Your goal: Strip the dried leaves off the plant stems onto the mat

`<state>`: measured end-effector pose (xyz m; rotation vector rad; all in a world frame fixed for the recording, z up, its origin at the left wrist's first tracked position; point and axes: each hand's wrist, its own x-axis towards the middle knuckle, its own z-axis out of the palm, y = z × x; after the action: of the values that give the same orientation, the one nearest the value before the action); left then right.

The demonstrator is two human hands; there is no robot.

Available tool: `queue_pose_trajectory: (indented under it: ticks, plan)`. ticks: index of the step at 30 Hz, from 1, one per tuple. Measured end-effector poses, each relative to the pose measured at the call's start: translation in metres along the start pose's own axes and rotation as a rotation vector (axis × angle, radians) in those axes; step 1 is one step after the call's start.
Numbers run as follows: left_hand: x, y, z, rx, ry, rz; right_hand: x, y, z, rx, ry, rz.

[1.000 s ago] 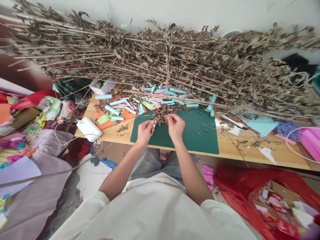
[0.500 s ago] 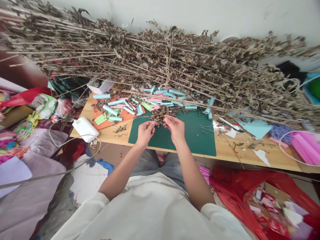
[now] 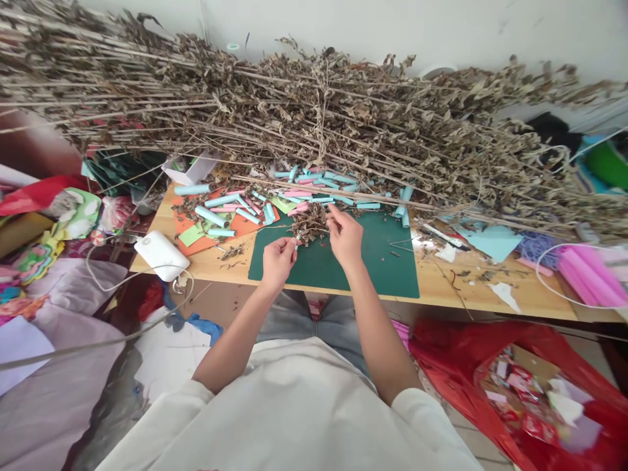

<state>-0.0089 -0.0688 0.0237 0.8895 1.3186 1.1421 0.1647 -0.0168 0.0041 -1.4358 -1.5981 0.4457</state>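
A small heap of dried leaves [image 3: 310, 226] lies at the back of the green cutting mat [image 3: 377, 258]. My left hand [image 3: 279, 260] is closed in a pinch at the mat's left side, below the heap; what sits between the fingertips is too small to name. On the heap's right, my right hand [image 3: 347, 237] has its index finger stretched out at the edge of the leaves and its thumb apart from it. Nothing shows in its grasp. Short blue paper tubes [image 3: 220, 217] and pink paper tubes [image 3: 297, 193] lie around the heap.
A large bundle of dried stalks [image 3: 275, 124] spans the back of the table. On the left, a white power bank [image 3: 161, 255] with a cable rests by an orange sheet [image 3: 191, 242]. A pen [image 3: 445, 237] and paper scraps lie right. A red bag [image 3: 441, 347] of litter stands below.
My hands have moved apart: the left drew slightly left and down, while the right opened its pinch and extended its index finger at the heap. The view shifted slightly.
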Motion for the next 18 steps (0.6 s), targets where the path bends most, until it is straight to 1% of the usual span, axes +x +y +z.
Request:
queue_pose_trajectory:
  ticks: [2, 4, 6, 9, 14, 16, 18]
  plan:
    - [0.0, -0.001, 0.0, 0.007, 0.01, 0.007, 0.0, -0.003, -0.003, 0.052, -0.016, 0.045]
    - [0.0, -0.002, 0.0, 0.004, 0.02, 0.007, -0.004, -0.009, -0.005, 0.117, 0.003, 0.091]
    - [0.0, -0.002, -0.001, 0.002, 0.026, 0.004, -0.012, -0.017, -0.007, 0.171, -0.026, 0.101]
    - [0.0, -0.003, -0.002, 0.002, 0.028, 0.005, -0.02, -0.023, -0.009, 0.144, -0.08, 0.041]
    - [0.0, -0.005, -0.004, 0.018, 0.035, 0.017, -0.02, -0.019, -0.005, -0.002, -0.076, -0.121]
    - [-0.002, -0.007, -0.003, 0.05, 0.015, 0.033, -0.019, -0.018, 0.001, -0.032, -0.045, -0.12]
    - [-0.004, -0.008, -0.001, 0.098, -0.015, 0.052, -0.016, -0.018, 0.008, -0.021, 0.014, -0.068]
